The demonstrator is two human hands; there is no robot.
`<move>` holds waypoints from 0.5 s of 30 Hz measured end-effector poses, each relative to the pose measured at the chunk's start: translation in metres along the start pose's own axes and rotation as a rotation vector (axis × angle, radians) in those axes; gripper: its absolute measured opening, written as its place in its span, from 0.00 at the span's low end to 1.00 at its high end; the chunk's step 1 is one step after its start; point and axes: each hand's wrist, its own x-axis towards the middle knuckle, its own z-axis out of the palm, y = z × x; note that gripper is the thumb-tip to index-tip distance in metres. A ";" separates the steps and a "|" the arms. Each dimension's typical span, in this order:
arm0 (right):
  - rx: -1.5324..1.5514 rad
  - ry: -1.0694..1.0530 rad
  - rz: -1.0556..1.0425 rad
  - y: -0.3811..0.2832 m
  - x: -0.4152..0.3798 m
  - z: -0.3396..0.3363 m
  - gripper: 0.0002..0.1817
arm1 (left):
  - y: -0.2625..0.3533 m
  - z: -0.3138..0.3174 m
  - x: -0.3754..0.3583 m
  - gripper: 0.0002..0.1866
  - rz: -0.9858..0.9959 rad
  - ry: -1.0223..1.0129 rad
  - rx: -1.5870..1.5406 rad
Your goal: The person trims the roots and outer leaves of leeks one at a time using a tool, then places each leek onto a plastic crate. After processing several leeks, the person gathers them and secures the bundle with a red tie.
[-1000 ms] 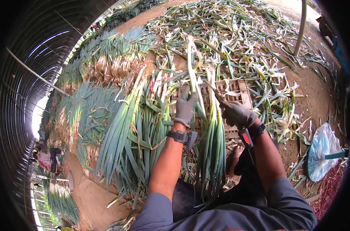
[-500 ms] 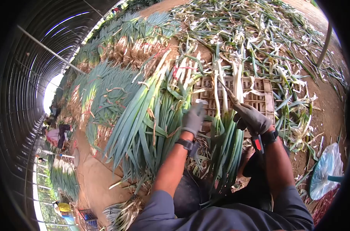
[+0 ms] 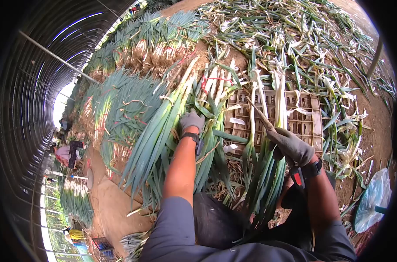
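Note:
My left hand, in a grey glove, rests on the pile of long green onions, its fingers curled round some of the leaves. A knife with a narrow brownish blade is in my gloved right hand, pointing up and left. Below the blade, a few green onions with white peeled stalks lie across a slatted beige plastic crate. Their green leaves run down towards my legs. A bundle with a red tie lies above my left hand.
Rows of tied green onions cover the ground at left. Discarded leaves and peelings are strewn at the top and right. A clear plastic bag stands at lower right. Another person is bent over at far left.
My left hand has moved left and up, from beside the crate onto the pile of green onions. My right hand keeps the knife and has shifted slightly right and down. The view has shifted a little.

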 end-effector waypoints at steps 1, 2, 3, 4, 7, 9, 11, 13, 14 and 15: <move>-0.009 -0.001 -0.002 -0.001 0.001 0.000 0.31 | 0.002 -0.004 0.002 0.41 -0.012 -0.056 -0.053; -0.011 0.006 0.005 -0.003 0.000 0.002 0.31 | 0.001 -0.009 0.004 0.42 -0.024 -0.111 -0.107; -0.012 0.015 0.010 -0.007 -0.002 0.003 0.32 | 0.001 -0.020 0.004 0.43 -0.036 -0.163 -0.160; -0.011 0.022 0.013 -0.008 -0.003 0.004 0.32 | -0.009 -0.012 0.017 0.44 -0.021 -0.154 -0.148; -0.015 -0.019 0.003 -0.006 0.000 0.001 0.33 | -0.012 -0.037 0.016 0.42 0.083 -0.235 0.011; -0.019 -0.010 0.009 -0.013 -0.004 0.000 0.34 | -0.006 -0.056 0.031 0.35 0.075 -0.274 0.154; 0.001 -0.013 0.011 -0.008 -0.004 0.001 0.35 | 0.006 -0.071 0.043 0.36 0.023 -0.163 0.003; 0.018 -0.014 -0.009 -0.004 -0.002 -0.002 0.35 | 0.023 -0.067 0.048 0.41 0.077 0.058 -0.187; 0.017 -0.013 0.008 -0.005 -0.002 -0.003 0.34 | 0.034 -0.058 0.064 0.46 0.054 0.053 -0.209; 0.042 -0.021 0.015 -0.011 -0.006 -0.003 0.34 | 0.038 -0.041 0.082 0.48 0.078 0.063 -0.365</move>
